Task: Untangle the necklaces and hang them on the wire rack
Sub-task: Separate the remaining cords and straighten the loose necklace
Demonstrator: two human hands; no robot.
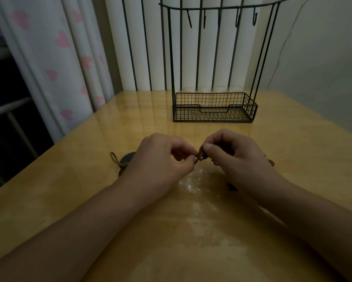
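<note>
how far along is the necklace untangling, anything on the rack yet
Nothing looks done: the wire rack has bare hooks. In hand: the left hand and right hand both pinch the knotted cords between them; a dark pendant lies on the table. Left: finish separating, then hang each.

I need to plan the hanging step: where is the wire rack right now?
In the head view, the wire rack stands upright at the table's far edge, right of centre, beyond both hands, its hooks bare.
</note>
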